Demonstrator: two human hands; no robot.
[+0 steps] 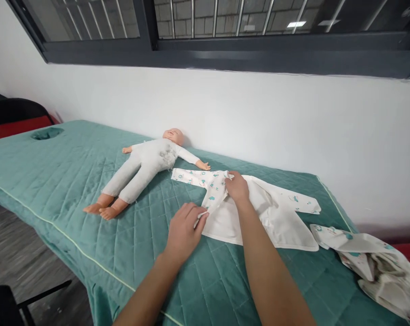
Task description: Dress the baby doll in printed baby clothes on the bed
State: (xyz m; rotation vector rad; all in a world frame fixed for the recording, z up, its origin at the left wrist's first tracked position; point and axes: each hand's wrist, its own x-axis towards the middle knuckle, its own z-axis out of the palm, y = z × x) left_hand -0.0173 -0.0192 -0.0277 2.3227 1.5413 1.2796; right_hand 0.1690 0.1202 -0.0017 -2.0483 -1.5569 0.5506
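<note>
A white baby shirt (pixel 232 222) with a small teal print lies spread on the green quilted cover, its sleeves stretched to both sides. My left hand (pixel 186 228) pinches the lower left edge of its front panel between thumb and fingers. Higher up, near the neckline, my right hand (pixel 238 188) has its fingers closed on the same panel. To the left of the shirt, a baby doll (pixel 144 163) in a white cloth body rests on its back, head toward the wall, one hand close to the shirt's left sleeve.
More printed baby clothing (pixel 368 253) lies crumpled at the right edge of the green-covered bed (pixel 72 181). A white wall and a barred window (pixel 225 54) stand behind. Black and red chairs (pixel 18 117) are at the far left, and a dark chair part (pixel 8 303) is at lower left.
</note>
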